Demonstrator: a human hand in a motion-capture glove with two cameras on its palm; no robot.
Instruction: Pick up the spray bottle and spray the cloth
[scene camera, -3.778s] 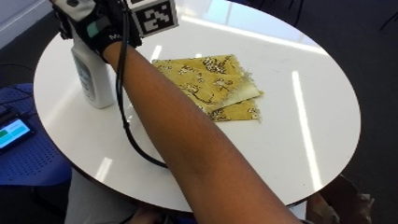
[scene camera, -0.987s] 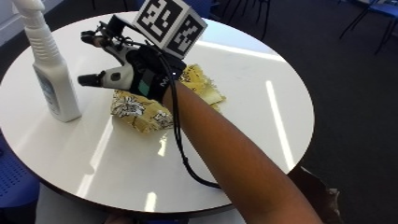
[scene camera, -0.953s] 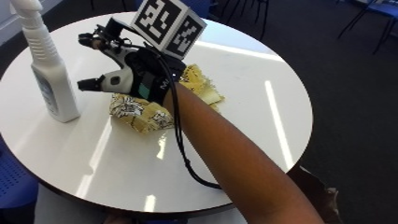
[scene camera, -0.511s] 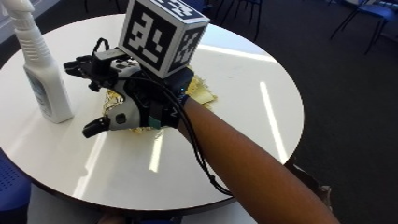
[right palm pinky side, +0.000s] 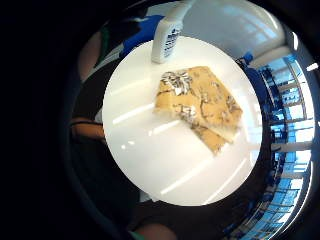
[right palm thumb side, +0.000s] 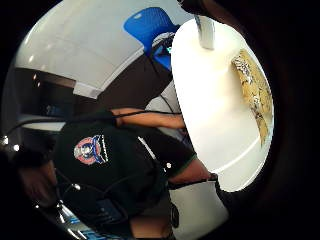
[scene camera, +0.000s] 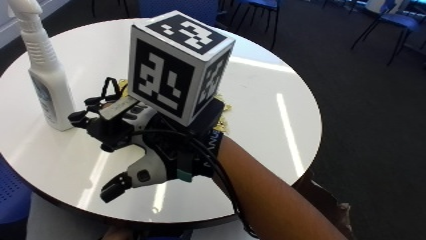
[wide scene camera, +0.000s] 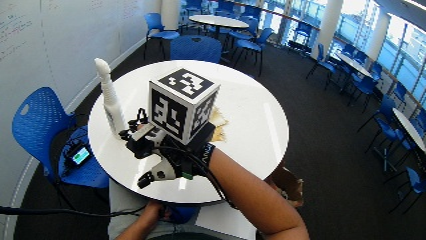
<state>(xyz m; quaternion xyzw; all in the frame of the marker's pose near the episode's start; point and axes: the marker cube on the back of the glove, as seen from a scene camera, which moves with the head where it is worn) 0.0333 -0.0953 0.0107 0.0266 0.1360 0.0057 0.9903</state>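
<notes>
**Gloved hand lifted off the cloth, bottle not yet taken**

The right hand (scene camera: 143, 150) now hovers above the round table (scene camera: 279, 130), higher than half a second ago, when it sat low over the cloth (right palm pinky side: 200, 102). Its thumb juts out and it holds nothing, though I cannot tell how far the other fingers are spread. The spray bottle (scene camera: 46, 75) stands upright at about ten o'clock of the hand, near but apart — untouched. The folded yellow cloth lies flat just beside the bottle. Judging by this, the pick-up is still to come — reaching the bottle comes next.
</notes>
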